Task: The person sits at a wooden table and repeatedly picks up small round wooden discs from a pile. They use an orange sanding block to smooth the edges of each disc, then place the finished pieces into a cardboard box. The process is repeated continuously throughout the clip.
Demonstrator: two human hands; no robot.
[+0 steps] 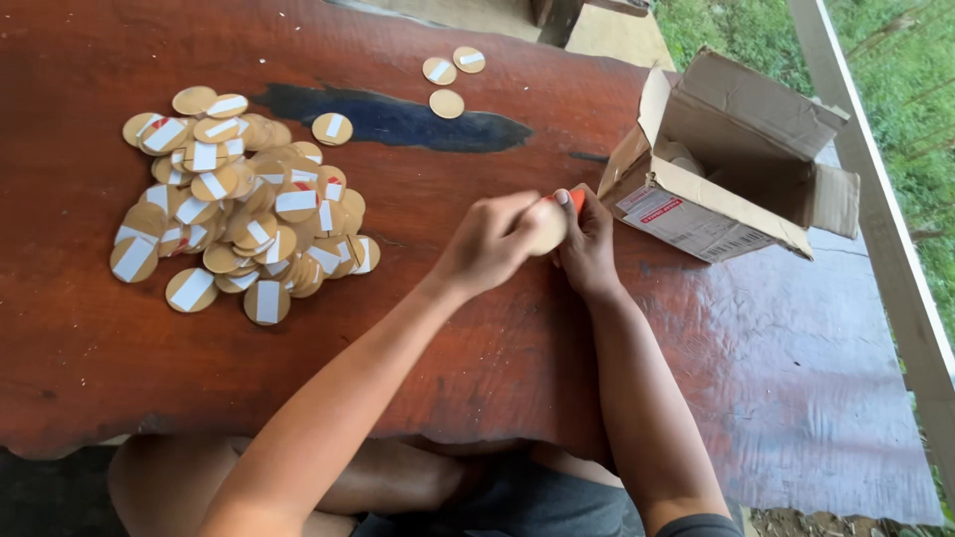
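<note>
- Between the hands, a pale tan round disc with a bit of red-orange at its upper edge.
- Left of the hands, a heap of discs: tan cardboard, most crossed by a white strip, a few touched with red.
- Beyond the hands, three tan discs (two with white strips).
- The surface is glossy reddish-brown, with a dark blue-black streak.
- Right of the hands, a brown cardboard box with a white-and-red label.

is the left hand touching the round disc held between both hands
Touching. The head view shows the left hand with its fingers wrapped against the round tan disc, no gap visible.
</note>
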